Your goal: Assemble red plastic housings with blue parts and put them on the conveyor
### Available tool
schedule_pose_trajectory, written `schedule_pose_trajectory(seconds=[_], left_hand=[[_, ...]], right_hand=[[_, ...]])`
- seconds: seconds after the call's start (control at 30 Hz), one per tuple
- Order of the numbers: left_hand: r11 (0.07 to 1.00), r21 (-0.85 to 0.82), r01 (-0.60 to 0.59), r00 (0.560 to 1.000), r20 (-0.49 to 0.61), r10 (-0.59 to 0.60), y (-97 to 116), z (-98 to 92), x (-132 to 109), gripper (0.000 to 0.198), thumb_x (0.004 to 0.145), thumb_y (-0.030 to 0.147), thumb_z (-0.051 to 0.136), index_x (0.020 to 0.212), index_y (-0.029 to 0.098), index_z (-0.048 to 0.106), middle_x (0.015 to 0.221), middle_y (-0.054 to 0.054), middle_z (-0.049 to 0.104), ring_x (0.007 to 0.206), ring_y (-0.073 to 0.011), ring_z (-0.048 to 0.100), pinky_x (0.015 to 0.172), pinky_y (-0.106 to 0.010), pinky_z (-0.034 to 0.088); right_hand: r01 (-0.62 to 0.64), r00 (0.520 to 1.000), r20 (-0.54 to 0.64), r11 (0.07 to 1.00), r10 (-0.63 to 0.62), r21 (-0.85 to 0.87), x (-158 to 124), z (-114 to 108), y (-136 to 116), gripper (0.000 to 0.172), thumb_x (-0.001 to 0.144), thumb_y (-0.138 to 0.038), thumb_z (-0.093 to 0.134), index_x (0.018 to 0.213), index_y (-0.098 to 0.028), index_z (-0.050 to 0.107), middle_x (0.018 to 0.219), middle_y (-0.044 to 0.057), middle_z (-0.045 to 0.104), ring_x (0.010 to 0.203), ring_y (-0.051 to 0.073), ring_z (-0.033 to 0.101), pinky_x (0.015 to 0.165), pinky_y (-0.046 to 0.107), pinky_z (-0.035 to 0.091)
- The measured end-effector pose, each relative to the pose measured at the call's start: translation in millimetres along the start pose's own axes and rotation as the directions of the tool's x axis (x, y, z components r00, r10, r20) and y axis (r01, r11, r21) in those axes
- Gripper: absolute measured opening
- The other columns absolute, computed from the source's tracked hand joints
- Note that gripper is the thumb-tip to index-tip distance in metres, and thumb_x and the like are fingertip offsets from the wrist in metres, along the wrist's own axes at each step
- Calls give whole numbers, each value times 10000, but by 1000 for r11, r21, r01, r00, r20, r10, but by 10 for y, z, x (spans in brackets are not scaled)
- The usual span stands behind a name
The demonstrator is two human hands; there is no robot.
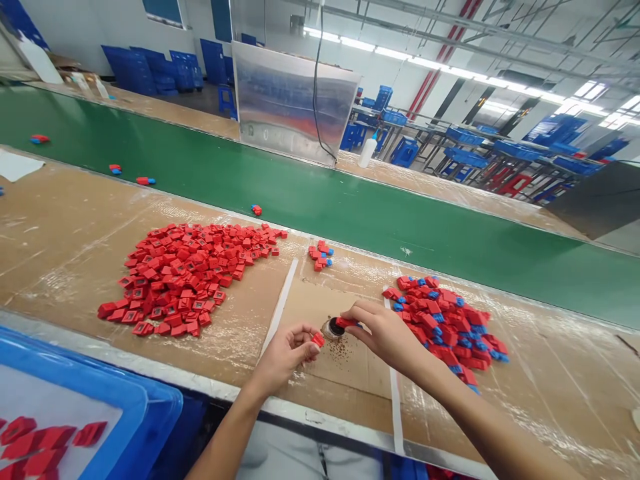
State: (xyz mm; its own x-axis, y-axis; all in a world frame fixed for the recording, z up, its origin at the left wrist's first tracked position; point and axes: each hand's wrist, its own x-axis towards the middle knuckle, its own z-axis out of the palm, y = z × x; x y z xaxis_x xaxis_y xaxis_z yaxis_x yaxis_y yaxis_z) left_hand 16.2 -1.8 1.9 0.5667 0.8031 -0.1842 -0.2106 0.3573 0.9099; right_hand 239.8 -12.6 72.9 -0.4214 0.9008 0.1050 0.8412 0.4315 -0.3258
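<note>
My left hand (pixel 290 353) pinches a small red plastic block (pixel 318 339) between thumb and fingertips, just left of a small round jar (pixel 327 331). My right hand (pixel 375 325) grips a red plastic piece (pixel 346 322) at the jar's dark mouth; whether it touches the inside I cannot tell. Brown specks (pixel 340 351) lie scattered on the cardboard around the jar. To the left spreads a big heap of red blocks (pixel 185 273). Beside my right wrist lies a heap of red-and-blue pieces (pixel 450 327). Several more red-and-blue pieces (pixel 320 255) sit behind the jar.
A green conveyor belt (pixel 400 213) runs behind the worktable, carrying a few red-and-blue pieces (pixel 145 181). At the front left stands a blue bin (pixel 150 393) with red pieces inside. White tape strips (pixel 283 300) mark the cardboard. A metal panel (pixel 295 100) rises beyond the belt.
</note>
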Motion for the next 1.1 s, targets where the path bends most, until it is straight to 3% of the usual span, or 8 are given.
schedule_pose_trajectory(seconds=[0.2, 0.47, 0.67, 1.1], left_hand=[[999, -29, 44, 999, 16, -44, -21, 103, -33, 267, 703, 263, 770, 897, 139, 636, 684, 29, 566, 578, -77, 490, 549, -190, 403], [998, 68, -2, 1000, 9, 1, -92, 103, -69, 245, 721, 202, 736, 941, 145, 647, 781, 0, 591, 723, -116, 531, 677, -217, 409], [993, 115, -39, 999, 30, 36, -52, 136, -86, 250, 752, 224, 713, 990, 159, 672, 731, 17, 560, 702, -123, 489, 662, -220, 371], [995, 99, -28, 997, 78, 20, -16, 144, -94, 251, 765, 228, 703, 1004, 149, 695, 806, -22, 645, 753, -147, 542, 708, -241, 399]], right_hand=[[16, 1000, 1, 999, -16, -47, 13, -45, -47, 92, 880, -170, 607, 967, -195, 625, 901, 50, 673, 824, 200, 641, 682, 296, 476], [-89, 978, -159, 956, 138, 280, -95, -87, -95, 144, 907, -303, 583, 1012, -215, 627, 899, 34, 694, 774, 165, 640, 690, 285, 499], [-101, 986, -79, 910, 145, 402, -241, 8, -279, 173, 912, -302, 572, 1049, -220, 639, 958, 55, 706, 849, 183, 655, 741, 305, 520], [-113, 991, -20, 920, 130, 374, -243, 132, -368, 143, 911, -256, 574, 1041, -231, 628, 940, 38, 685, 854, 179, 643, 750, 292, 498]])
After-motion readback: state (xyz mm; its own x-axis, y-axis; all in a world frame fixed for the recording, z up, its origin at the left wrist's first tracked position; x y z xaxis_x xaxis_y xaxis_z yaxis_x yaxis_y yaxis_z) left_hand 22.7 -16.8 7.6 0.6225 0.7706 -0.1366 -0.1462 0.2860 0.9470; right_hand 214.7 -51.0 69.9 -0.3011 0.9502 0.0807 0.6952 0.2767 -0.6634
